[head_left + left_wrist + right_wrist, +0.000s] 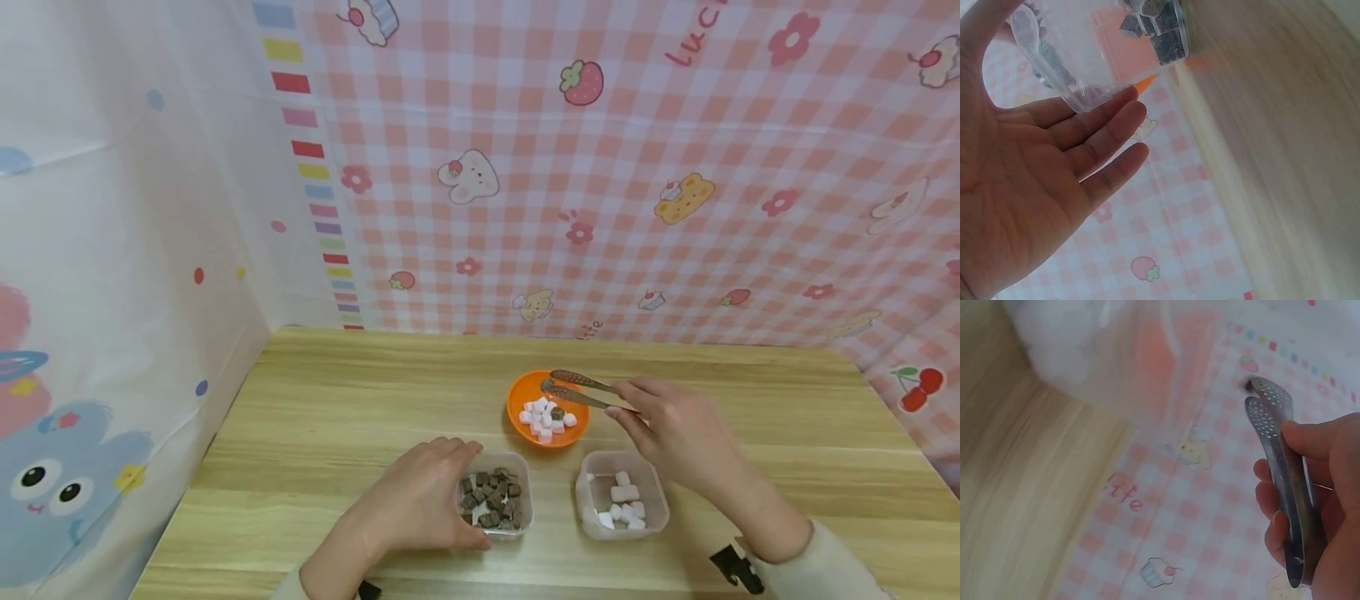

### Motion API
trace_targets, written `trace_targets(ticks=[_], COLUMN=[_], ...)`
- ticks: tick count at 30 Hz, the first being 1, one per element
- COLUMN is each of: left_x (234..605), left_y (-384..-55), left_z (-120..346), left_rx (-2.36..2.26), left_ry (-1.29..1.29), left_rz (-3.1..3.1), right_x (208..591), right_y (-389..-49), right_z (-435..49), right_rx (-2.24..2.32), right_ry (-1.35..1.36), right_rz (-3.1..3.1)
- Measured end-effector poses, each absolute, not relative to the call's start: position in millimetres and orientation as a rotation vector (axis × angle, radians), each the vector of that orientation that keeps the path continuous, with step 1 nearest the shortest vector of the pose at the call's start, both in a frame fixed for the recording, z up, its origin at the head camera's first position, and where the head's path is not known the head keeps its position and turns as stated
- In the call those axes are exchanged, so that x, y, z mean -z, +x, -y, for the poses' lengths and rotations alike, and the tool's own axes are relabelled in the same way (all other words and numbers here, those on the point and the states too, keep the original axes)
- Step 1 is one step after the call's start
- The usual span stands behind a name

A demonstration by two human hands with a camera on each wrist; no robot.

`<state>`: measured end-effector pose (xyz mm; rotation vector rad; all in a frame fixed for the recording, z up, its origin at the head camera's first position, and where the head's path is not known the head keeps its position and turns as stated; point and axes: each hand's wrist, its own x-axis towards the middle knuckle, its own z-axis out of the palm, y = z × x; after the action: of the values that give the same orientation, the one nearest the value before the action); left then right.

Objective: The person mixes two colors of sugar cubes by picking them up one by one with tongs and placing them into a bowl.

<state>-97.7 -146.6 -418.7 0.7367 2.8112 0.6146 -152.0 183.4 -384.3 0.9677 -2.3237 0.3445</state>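
My right hand [678,429] holds perforated metal tongs [1288,481], their tips above the orange bowl [513,417]. A small, dark, blurred piece [1249,385] shows at the tips. Inside the bowl lie white and pale pink marshmallows [545,431] and one brown cube [557,412]. My left hand [416,492] spans a clear plastic container [529,492] from its left side, thumb at the near edge and fingers at the far one. Several dark brown cubes [491,497] sit in that container; in the left wrist view some cubes [1167,47] show through its wall.
A second clear container [587,483] with several marshmallows [624,493] stands right of the first, below the right hand. Both containers and the bowl are on a wooden table [360,392]. A pink checkered cloth [525,125] hangs behind, a white one [187,200] at left.
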Motion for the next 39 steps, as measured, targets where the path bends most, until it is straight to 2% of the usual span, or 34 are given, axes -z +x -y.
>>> trace_targets(ticks=[11,30,39], left_x=[419.3,419.4,419.7], left_y=[-97.5,-97.8,-98.7], left_z=[146.2,147.0,147.6], left_rx=[-0.612,-0.624,-0.610], left_ry=[0.726,0.753,0.752], left_rz=[-2.808,-2.820,-2.818], right_x=[382.9,365.8,353.7], right_y=[-147.7,-123.2,-118.6], right_z=[-187.6,-153.1,-137.0], right_rx=[-0.365,-0.294,-0.100], right_ry=[1.000,1.264,1.401], right_rz=[2.344,2.342,2.420])
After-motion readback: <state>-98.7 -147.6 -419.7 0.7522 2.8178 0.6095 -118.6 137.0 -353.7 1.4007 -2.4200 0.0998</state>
